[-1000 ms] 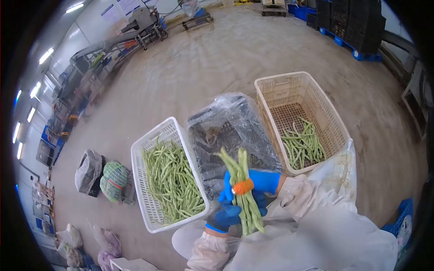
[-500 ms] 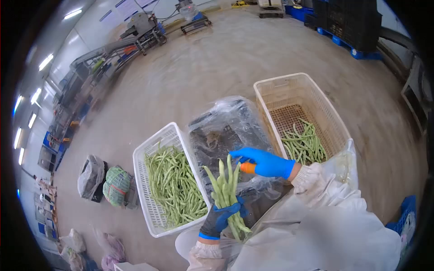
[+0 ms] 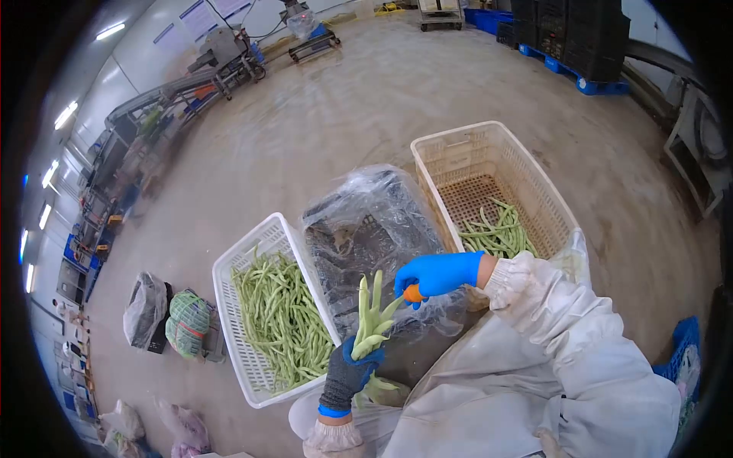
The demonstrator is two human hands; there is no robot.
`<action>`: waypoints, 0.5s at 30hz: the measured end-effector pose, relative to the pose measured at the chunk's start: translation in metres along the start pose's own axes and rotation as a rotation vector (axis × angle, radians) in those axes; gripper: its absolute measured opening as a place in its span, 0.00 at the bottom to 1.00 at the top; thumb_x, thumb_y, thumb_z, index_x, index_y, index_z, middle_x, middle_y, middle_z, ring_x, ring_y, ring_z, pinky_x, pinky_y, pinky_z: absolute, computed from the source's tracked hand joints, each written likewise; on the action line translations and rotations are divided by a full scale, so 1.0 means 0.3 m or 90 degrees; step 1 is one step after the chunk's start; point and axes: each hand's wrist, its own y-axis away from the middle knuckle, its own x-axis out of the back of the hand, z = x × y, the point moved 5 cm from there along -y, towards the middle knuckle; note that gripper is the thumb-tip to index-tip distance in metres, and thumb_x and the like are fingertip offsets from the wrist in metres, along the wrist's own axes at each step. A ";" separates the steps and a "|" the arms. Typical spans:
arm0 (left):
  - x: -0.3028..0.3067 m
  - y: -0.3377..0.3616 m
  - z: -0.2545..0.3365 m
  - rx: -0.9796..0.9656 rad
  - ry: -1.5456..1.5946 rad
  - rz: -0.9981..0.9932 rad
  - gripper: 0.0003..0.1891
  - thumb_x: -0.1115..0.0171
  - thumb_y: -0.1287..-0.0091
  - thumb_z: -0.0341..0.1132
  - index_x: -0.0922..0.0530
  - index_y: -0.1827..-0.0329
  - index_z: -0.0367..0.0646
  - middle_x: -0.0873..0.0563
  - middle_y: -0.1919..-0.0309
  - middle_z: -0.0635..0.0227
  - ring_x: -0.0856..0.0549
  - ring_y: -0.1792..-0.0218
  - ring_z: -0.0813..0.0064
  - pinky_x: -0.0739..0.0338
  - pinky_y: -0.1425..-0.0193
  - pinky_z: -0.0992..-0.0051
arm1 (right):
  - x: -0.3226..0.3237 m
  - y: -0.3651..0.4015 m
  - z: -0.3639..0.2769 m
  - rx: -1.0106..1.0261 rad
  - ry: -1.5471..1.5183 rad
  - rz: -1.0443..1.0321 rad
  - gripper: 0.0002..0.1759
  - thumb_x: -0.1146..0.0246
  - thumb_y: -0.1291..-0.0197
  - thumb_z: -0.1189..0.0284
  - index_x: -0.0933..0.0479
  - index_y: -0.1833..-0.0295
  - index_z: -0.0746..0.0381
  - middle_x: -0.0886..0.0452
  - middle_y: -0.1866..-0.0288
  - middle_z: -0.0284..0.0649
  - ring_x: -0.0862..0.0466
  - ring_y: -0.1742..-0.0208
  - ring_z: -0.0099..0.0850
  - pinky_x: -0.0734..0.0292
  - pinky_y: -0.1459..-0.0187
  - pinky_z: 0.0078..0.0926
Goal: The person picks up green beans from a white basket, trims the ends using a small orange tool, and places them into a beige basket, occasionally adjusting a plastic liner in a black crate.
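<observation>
My left hand (image 3: 350,375), in a dark grey and blue glove, is closed around a bunch of green beans (image 3: 369,324). Their tips stick up above the fist and their other ends hang below it. My right hand (image 3: 441,273), in a blue glove, is closed on a small tool with an orange handle (image 3: 413,293) at the top of the bunch; I cannot make out its working end. To the left, a white crate (image 3: 223,294) is filled with green beans. A beige crate (image 3: 546,198) on the right has a smaller pile of beans at its near end.
Between the crates lies a black crate covered in clear plastic (image 3: 374,206). A green net sack (image 3: 188,324) and a plastic-wrapped bundle (image 3: 145,309) sit on the floor at left. Dark stacked crates (image 3: 573,38) stand on a blue pallet (image 3: 599,86) at the back right.
The bunch now shows fewer raised tips and sits lower in my left hand. My right hand has turned downward, bringing the orange-handled tool to the bean tips. The view has shifted slightly.
</observation>
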 end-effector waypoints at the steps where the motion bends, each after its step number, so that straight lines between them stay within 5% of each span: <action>1: -0.003 -0.001 0.000 -0.001 0.000 -0.001 0.15 0.31 0.46 0.33 0.22 0.57 0.37 0.16 0.72 0.66 0.17 0.72 0.74 0.22 0.66 0.73 | 0.000 -0.001 0.002 -0.007 0.015 -0.002 0.12 0.45 0.42 0.74 0.25 0.53 0.65 0.18 0.64 0.42 0.18 0.65 0.29 0.24 0.60 0.30; 6: -0.004 -0.004 -0.005 -0.021 -0.115 0.032 0.15 0.32 0.46 0.38 0.21 0.59 0.40 0.17 0.74 0.60 0.16 0.74 0.67 0.24 0.69 0.69 | -0.034 -0.021 0.044 -0.005 0.128 0.038 0.12 0.44 0.44 0.73 0.23 0.55 0.64 0.17 0.68 0.41 0.18 0.67 0.32 0.24 0.62 0.32; 9: -0.015 -0.016 -0.026 -0.048 -0.086 0.059 0.15 0.32 0.46 0.38 0.21 0.59 0.39 0.17 0.76 0.62 0.18 0.76 0.70 0.25 0.71 0.71 | -0.072 -0.027 0.060 0.057 0.366 0.211 0.11 0.44 0.45 0.72 0.23 0.57 0.62 0.18 0.67 0.46 0.18 0.68 0.40 0.24 0.63 0.37; 12: -0.048 -0.023 0.016 -0.007 0.006 0.037 0.15 0.31 0.46 0.37 0.21 0.58 0.39 0.18 0.76 0.66 0.19 0.76 0.75 0.25 0.71 0.73 | -0.068 -0.044 0.107 0.042 0.325 0.367 0.09 0.44 0.45 0.74 0.23 0.59 0.61 0.20 0.68 0.51 0.19 0.66 0.48 0.25 0.63 0.42; 14: -0.070 -0.025 0.033 0.019 0.068 0.009 0.15 0.31 0.45 0.35 0.21 0.58 0.39 0.18 0.75 0.68 0.20 0.76 0.77 0.25 0.71 0.75 | -0.022 -0.048 0.215 -0.018 -0.027 0.592 0.09 0.42 0.50 0.76 0.23 0.60 0.60 0.20 0.65 0.53 0.20 0.63 0.52 0.25 0.62 0.43; 15: -0.078 -0.021 0.031 0.036 0.130 0.001 0.14 0.32 0.45 0.35 0.21 0.58 0.39 0.18 0.75 0.68 0.20 0.76 0.78 0.25 0.70 0.75 | -0.007 -0.047 0.242 -0.015 -0.028 0.592 0.09 0.42 0.50 0.76 0.23 0.60 0.60 0.20 0.65 0.53 0.20 0.63 0.52 0.25 0.62 0.43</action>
